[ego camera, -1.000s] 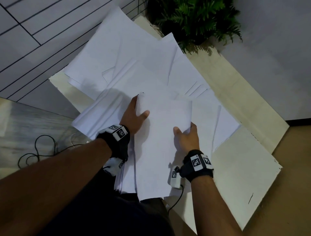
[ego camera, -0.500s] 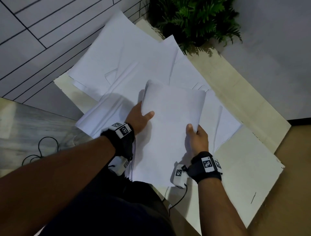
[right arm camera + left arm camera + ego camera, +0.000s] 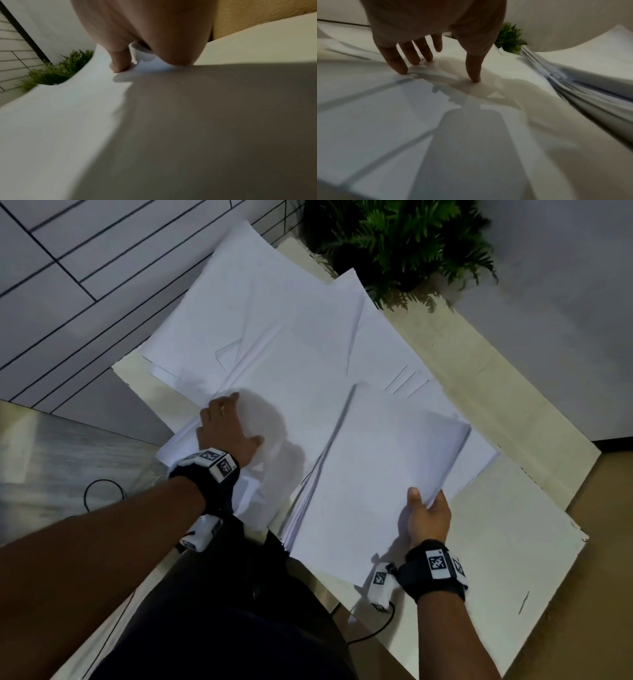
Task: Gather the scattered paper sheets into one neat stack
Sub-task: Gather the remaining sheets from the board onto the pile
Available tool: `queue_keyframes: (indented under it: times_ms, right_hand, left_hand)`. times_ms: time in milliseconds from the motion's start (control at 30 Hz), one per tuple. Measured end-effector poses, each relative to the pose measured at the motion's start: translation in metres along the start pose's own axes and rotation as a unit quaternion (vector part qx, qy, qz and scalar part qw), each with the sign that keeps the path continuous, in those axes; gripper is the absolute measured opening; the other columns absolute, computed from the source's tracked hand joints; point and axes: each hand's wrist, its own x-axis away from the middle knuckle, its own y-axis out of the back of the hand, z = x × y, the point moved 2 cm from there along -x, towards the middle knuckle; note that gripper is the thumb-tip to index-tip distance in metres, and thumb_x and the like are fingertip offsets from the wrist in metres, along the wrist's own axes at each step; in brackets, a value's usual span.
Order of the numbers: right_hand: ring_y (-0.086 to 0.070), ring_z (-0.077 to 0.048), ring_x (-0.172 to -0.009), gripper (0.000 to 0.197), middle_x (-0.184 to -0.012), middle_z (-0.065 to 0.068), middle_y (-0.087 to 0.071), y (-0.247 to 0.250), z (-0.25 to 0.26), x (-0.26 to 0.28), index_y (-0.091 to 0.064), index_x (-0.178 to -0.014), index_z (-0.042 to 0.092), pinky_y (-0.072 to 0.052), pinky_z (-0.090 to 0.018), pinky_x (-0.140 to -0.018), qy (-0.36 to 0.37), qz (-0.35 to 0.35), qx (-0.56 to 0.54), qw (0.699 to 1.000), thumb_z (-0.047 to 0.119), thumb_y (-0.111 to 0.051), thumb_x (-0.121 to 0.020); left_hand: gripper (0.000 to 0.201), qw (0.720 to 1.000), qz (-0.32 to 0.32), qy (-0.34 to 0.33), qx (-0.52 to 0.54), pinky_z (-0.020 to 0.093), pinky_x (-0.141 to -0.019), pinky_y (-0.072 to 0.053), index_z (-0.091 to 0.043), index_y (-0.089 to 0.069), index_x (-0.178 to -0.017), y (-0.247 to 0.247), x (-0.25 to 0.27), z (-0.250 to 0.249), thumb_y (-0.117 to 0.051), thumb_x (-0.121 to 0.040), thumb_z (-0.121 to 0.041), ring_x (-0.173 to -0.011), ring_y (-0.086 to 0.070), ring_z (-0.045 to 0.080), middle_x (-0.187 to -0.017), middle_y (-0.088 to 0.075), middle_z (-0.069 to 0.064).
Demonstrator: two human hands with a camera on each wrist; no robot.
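the right hand (image 3: pixel 428 513) pinches the gathered stack (image 3: pixel 373 484) by one near corner, so it may sag and fan, while the left hand (image 3: pixel 227 428), fingers spread, presses loose sheets (image 3: pixel 291 337) that could slide off the desk (image 3: pixel 534 542).

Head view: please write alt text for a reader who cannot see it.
A person's right hand holds a stack of white paper by its edge while the left hand rests spread on loose sheets scattered over a pale table. A green plant stands beyond.
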Motion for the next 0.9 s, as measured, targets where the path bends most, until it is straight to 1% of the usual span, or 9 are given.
queue_keyframes:
  times_ms: [100, 233, 300, 400, 500, 600, 700, 767, 900]
  right_hand:
    - [-0.055, -0.022, -0.108, 0.035, -0.123, -0.014, -0.061, 0.003, -0.014, 0.002, -0.055, -0.127, 0.008, -0.039, -0.03, -0.092, -0.005, -0.006, 0.017, 1.0, 0.016, -0.058, -0.093]
    - [-0.055, -0.033, -0.115, 0.036, -0.125, -0.017, -0.06, 0.0, -0.023, 0.0, -0.055, -0.126, 0.007, -0.039, -0.033, -0.091, -0.013, -0.009, 0.038, 0.999, 0.021, -0.057, -0.093]
    - [-0.055, -0.034, -0.115, 0.036, -0.124, -0.017, -0.06, -0.001, -0.025, -0.002, -0.055, -0.125, 0.007, -0.039, -0.033, -0.091, -0.014, -0.009, 0.039, 0.999, 0.022, -0.057, -0.093]
    - [-0.056, -0.033, -0.113, 0.035, -0.122, -0.017, -0.062, 0.0, -0.028, -0.005, -0.056, -0.124, 0.006, -0.039, -0.031, -0.089, -0.013, -0.012, 0.039, 0.999, 0.023, -0.058, -0.093]
    - [-0.057, -0.033, -0.112, 0.035, -0.122, -0.017, -0.062, -0.001, -0.031, -0.005, -0.057, -0.123, 0.006, -0.039, -0.031, -0.088, -0.008, -0.019, 0.038, 0.999, 0.023, -0.058, -0.093]
    - [-0.058, -0.032, -0.11, 0.034, -0.12, -0.017, -0.063, -0.002, -0.032, -0.005, -0.058, -0.122, 0.005, -0.039, -0.03, -0.088, -0.007, -0.028, 0.031, 0.999, 0.022, -0.058, -0.093]
    - [-0.059, -0.032, -0.11, 0.033, -0.119, -0.017, -0.063, -0.003, -0.031, -0.007, -0.059, -0.12, 0.005, -0.041, -0.032, -0.089, -0.005, -0.033, 0.028, 0.999, 0.023, -0.059, -0.092]
    - [-0.059, -0.031, -0.109, 0.032, -0.119, -0.017, -0.064, -0.003, -0.033, -0.008, -0.059, -0.12, 0.006, -0.041, -0.032, -0.089, -0.006, -0.031, 0.025, 0.999, 0.023, -0.059, -0.092]
    - [-0.059, -0.032, -0.109, 0.032, -0.118, -0.016, -0.064, -0.003, -0.035, -0.009, -0.059, -0.119, 0.007, -0.041, -0.031, -0.088, -0.006, -0.029, 0.018, 0.999, 0.023, -0.059, -0.092]
  left_hand:
    - [0.098, 0.999, 0.013, 0.012, -0.034, 0.053, -0.106, -0.031, -0.018, -0.029, -0.143, 0.003, -0.005, 0.01, -0.081, -0.064, -0.043, -0.133, -0.028, 0.036, -0.144, -0.03, 0.012]
    - [0.103, 0.998, 0.041, 0.05, -0.023, 0.052, -0.105, -0.032, -0.021, -0.031, -0.14, 0.007, -0.014, 0.008, -0.086, -0.055, -0.043, -0.131, -0.03, 0.035, -0.14, -0.03, 0.012]
    - [0.105, 0.996, 0.042, 0.064, -0.052, 0.054, -0.103, -0.031, -0.023, -0.032, -0.137, 0.01, -0.018, 0.006, -0.087, -0.05, -0.046, -0.13, -0.028, 0.034, -0.139, -0.03, 0.011]
    - [0.11, 0.994, 0.045, 0.075, -0.06, 0.055, -0.1, -0.033, -0.023, -0.03, -0.137, 0.012, -0.022, 0.005, -0.088, -0.046, -0.046, -0.129, -0.028, 0.033, -0.137, -0.028, 0.01]
    - [0.109, 0.994, 0.045, 0.075, -0.07, 0.053, -0.098, -0.034, -0.022, -0.029, -0.136, 0.014, -0.025, 0.007, -0.087, -0.046, -0.046, -0.126, -0.031, 0.034, -0.135, -0.031, 0.012]
    - [0.104, 0.994, 0.044, 0.062, -0.083, 0.05, -0.097, -0.036, -0.021, -0.034, -0.132, 0.015, -0.025, 0.009, -0.086, -0.047, -0.05, -0.123, -0.037, 0.035, -0.132, -0.035, 0.011]
    - [0.1, 0.993, 0.048, 0.075, -0.076, 0.052, -0.099, -0.036, -0.018, -0.038, -0.127, 0.014, -0.025, 0.011, -0.086, -0.046, -0.052, -0.124, -0.035, 0.035, -0.132, -0.035, 0.012]
    - [0.095, 0.993, 0.042, 0.083, -0.068, 0.051, -0.1, -0.034, -0.017, -0.04, -0.127, 0.014, -0.024, 0.012, -0.083, -0.051, -0.054, -0.126, -0.033, 0.035, -0.133, -0.035, 0.013]
    - [0.061, 0.997, 0.014, 0.052, -0.053, 0.045, -0.105, -0.032, -0.019, -0.049, -0.129, 0.015, -0.028, 0.013, -0.061, -0.08, -0.053, -0.127, -0.034, 0.035, -0.136, -0.039, 0.013]
